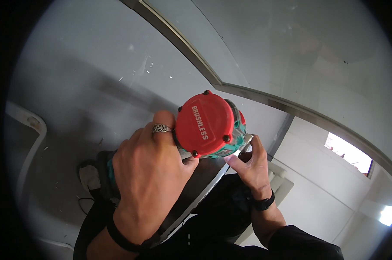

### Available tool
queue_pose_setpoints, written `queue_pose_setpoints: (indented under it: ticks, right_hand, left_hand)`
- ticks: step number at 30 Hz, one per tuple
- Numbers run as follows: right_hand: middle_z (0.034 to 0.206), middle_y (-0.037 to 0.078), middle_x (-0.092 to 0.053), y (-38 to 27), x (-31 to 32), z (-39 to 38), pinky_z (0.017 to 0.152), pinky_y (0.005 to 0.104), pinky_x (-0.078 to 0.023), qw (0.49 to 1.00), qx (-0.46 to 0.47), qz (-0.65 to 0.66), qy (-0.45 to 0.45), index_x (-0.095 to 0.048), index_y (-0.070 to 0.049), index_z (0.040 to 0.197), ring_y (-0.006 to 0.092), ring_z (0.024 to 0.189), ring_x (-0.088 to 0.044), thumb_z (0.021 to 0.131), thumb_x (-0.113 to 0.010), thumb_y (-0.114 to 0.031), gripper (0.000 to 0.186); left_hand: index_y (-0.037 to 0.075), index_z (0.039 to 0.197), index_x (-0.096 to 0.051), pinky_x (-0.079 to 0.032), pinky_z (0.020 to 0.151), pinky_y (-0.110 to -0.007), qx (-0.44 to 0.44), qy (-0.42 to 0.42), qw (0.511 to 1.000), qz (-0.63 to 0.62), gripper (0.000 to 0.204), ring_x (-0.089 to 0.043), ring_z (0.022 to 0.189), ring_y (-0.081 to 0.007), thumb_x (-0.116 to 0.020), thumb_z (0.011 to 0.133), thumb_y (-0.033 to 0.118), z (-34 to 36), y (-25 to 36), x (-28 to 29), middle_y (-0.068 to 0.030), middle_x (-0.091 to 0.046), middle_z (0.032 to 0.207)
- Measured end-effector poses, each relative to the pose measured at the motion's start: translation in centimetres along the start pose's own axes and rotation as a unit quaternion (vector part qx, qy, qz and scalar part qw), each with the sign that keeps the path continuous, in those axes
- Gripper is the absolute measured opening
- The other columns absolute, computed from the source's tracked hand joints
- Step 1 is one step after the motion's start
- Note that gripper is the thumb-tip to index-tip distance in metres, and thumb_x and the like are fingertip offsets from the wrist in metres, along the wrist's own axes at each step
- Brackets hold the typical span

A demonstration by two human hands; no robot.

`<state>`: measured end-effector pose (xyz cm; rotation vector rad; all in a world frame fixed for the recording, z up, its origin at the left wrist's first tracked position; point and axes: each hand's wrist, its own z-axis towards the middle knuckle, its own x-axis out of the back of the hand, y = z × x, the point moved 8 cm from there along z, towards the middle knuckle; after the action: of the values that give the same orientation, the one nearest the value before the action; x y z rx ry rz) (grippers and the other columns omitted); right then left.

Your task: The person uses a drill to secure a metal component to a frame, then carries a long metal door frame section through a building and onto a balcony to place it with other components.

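Note:
My left hand (pixel 150 173), wearing a ring and a dark wristband, is closed on a teal power tool with a red, round end cap (pixel 204 121), seen end-on. Beneath the tool lies a long dark piece (pixel 193 186) with a pale, shiny edge, running diagonally toward me. My right hand (pixel 250 167), with a black band at the wrist, grips this piece near its far end, thumb beside the tool. The tool's working end is hidden beneath its body.
A grey floor (pixel 96 78) with white flecks lies left, with a curved white tube (pixel 33 119). A large glass-like panel in a metal frame (pixel 278 104) arches across the upper right. A white wall (pixel 304 156) with a bright opening (pixel 347 151) is at right. My shoe (pixel 87 177) shows below left.

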<state>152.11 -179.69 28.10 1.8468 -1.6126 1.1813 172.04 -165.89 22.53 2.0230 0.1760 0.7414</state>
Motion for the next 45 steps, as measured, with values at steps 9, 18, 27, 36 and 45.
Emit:
queue_pose_setpoints:
  ticks: [9, 18, 27, 36, 45]
  right_hand:
    - [0.102, 0.016, -0.060, 0.2, -0.1, 0.2, 0.081, 0.0341, -0.047, 1.000, -0.008, 0.007, -0.007, -0.050, 0.002, 0.120, 0.0281, 0.090, -0.059, 0.069, -0.077, -0.025, 0.064]
    - [0.099, 0.016, -0.060, -0.2, 0.0, 0.4, 0.080, 0.0351, -0.047, 1.000, -0.006, -0.016, -0.001, -0.052, 0.001, 0.120, 0.0279, 0.088, -0.059, 0.067, -0.078, -0.029, 0.066]
    - [0.094, 0.019, -0.060, -2.5, -0.3, 1.0, 0.076, 0.0387, -0.049, 0.996, 0.038, -0.075, 0.030, -0.058, 0.008, 0.100, 0.0341, 0.086, -0.060, 0.065, -0.078, -0.039, 0.062]
    - [0.101, 0.023, -0.059, -2.0, -3.0, 4.1, 0.080, 0.0393, -0.051, 0.994, 0.029, -0.105, 0.004, -0.057, 0.010, 0.100, 0.0359, 0.091, -0.061, 0.064, -0.073, -0.050, 0.071]
    - [0.113, 0.023, -0.057, -0.8, -4.2, 4.4, 0.088, 0.0379, -0.050, 0.991, -0.002, -0.124, -0.055, -0.055, 0.008, 0.110, 0.0345, 0.102, -0.060, 0.064, -0.066, -0.059, 0.082]
  left_hand:
    - [0.009, 0.097, -0.048, -0.051, 0.062, -0.042, 0.017, -0.005, 1.000, -0.010, 0.056, -0.063, 0.067, -0.0357, -0.083, 0.055, 0.017, 0.3, -0.7, -0.1, -0.0142, -0.060, 0.069]
    - [0.008, 0.097, -0.048, -0.051, 0.061, -0.042, 0.016, -0.002, 1.000, 0.012, 0.052, -0.062, 0.067, -0.0360, -0.081, 0.057, 0.017, 0.7, -0.7, 0.8, -0.0141, -0.061, 0.069]
    - [0.006, 0.093, -0.053, -0.053, 0.059, -0.039, 0.028, 0.011, 0.998, 0.047, 0.044, -0.066, 0.066, -0.0311, -0.078, 0.063, 0.025, 1.1, -1.6, 1.7, -0.0122, -0.063, 0.066]
    - [0.002, 0.107, -0.054, -0.053, 0.072, -0.042, 0.107, 0.000, 0.994, 0.038, 0.056, -0.066, 0.080, -0.0367, -0.076, 0.062, 0.028, 2.1, -4.6, 1.0, -0.0177, -0.068, 0.083]
    - [0.001, 0.102, -0.057, -0.052, 0.076, -0.043, 0.143, -0.013, 0.984, 0.103, 0.053, -0.066, 0.085, -0.0365, -0.075, 0.063, 0.032, 1.7, -3.8, 0.8, -0.0181, -0.068, 0.088]
